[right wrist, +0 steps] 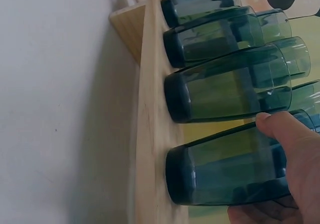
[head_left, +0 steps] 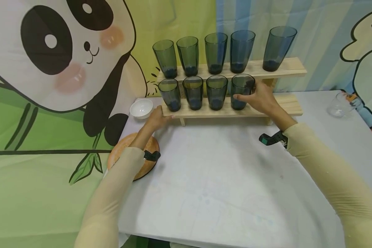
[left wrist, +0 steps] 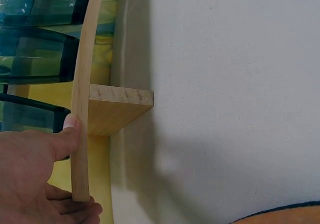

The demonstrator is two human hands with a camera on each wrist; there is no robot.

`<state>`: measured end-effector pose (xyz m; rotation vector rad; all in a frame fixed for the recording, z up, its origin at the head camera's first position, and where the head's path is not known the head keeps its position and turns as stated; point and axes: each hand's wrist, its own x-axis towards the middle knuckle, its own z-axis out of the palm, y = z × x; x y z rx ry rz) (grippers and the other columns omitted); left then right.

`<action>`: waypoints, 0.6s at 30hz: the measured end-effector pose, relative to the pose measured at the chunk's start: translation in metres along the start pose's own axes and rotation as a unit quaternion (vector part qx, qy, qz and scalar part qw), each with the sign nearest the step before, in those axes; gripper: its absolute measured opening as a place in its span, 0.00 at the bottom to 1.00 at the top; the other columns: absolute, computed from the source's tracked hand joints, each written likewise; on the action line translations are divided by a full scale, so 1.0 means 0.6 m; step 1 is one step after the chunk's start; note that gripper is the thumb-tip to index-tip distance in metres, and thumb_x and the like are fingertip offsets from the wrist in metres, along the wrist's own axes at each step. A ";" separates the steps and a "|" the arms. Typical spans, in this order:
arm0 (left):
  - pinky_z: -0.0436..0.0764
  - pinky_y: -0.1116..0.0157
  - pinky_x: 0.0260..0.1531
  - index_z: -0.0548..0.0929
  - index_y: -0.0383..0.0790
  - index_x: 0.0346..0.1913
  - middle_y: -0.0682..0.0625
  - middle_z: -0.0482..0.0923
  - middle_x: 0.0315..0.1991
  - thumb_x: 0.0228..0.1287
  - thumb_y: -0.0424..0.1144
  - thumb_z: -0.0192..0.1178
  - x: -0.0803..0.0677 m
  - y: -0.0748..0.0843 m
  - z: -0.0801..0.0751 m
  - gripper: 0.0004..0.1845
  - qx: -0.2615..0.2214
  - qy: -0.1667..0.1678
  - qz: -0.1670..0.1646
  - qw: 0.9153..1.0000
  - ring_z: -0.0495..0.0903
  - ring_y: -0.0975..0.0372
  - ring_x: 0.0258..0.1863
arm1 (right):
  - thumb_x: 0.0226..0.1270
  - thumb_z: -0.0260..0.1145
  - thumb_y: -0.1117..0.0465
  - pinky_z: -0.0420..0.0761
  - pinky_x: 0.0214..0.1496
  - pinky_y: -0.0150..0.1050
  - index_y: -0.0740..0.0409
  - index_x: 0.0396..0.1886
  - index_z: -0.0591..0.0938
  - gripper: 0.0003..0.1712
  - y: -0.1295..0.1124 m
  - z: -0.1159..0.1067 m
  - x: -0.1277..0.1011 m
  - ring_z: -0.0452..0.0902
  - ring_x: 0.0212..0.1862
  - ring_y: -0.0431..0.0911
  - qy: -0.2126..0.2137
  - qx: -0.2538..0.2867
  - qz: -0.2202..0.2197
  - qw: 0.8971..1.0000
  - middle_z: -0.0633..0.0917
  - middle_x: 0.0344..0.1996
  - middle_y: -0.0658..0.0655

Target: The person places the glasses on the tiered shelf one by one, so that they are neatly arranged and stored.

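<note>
A dark blue tumbler (head_left: pixel 241 91), fourth along the lower step of a two-tier wooden rack (head_left: pixel 285 103), is being gripped by the right hand (head_left: pixel 261 98), its fingers (right wrist: pixel 280 126) curled round the glass. The rack's left end is being pinched by the left hand (head_left: pixel 156 119). The rack is being carried on a white surface (head_left: pixel 223 179), backed by a panda-print cloth (head_left: pixel 55 69); a white bowl (head_left: pixel 141 108) is standing nearby.
</note>
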<state>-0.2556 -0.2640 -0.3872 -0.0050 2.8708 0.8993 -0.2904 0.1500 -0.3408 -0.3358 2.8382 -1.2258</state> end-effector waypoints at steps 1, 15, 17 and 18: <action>0.65 0.49 0.66 0.59 0.22 0.71 0.27 0.66 0.65 0.69 0.50 0.64 0.000 -0.001 0.000 0.42 0.000 0.001 0.002 1.000 0.67 0.40 0.65 | 0.56 0.69 0.29 0.72 0.48 0.58 0.66 0.74 0.62 0.60 0.001 0.002 -0.001 0.72 0.49 0.62 0.002 0.000 -0.001 1.000 0.76 0.52 0.70; 0.63 0.48 0.67 0.59 0.28 0.74 0.31 0.65 0.68 0.67 0.52 0.65 -0.011 -0.016 0.011 0.44 -0.034 0.023 0.011 0.999 0.65 0.42 0.67 | 0.62 0.68 0.33 0.62 0.64 0.68 0.68 0.79 0.49 0.63 0.061 -0.029 -0.050 0.57 0.71 0.68 -0.094 -0.034 -0.002 0.995 0.60 0.72 0.74; 0.59 0.48 0.69 0.53 0.27 0.76 0.30 0.58 0.72 0.67 0.55 0.64 -0.023 -0.018 0.008 0.49 -0.031 0.026 -0.005 0.999 0.59 0.41 0.71 | 0.66 0.65 0.34 0.61 0.63 0.70 0.69 0.78 0.47 0.61 0.079 -0.045 -0.066 0.55 0.70 0.71 -0.101 -0.060 -0.005 0.993 0.57 0.72 0.76; 0.57 0.48 0.70 0.50 0.27 0.77 0.29 0.54 0.74 0.67 0.56 0.63 -0.030 -0.020 0.005 0.51 -0.024 0.026 -0.014 0.999 0.55 0.41 0.73 | 0.67 0.63 0.34 0.59 0.63 0.71 0.69 0.79 0.45 0.61 0.088 -0.054 -0.075 0.53 0.70 0.73 -0.104 -0.074 -0.004 0.992 0.55 0.72 0.77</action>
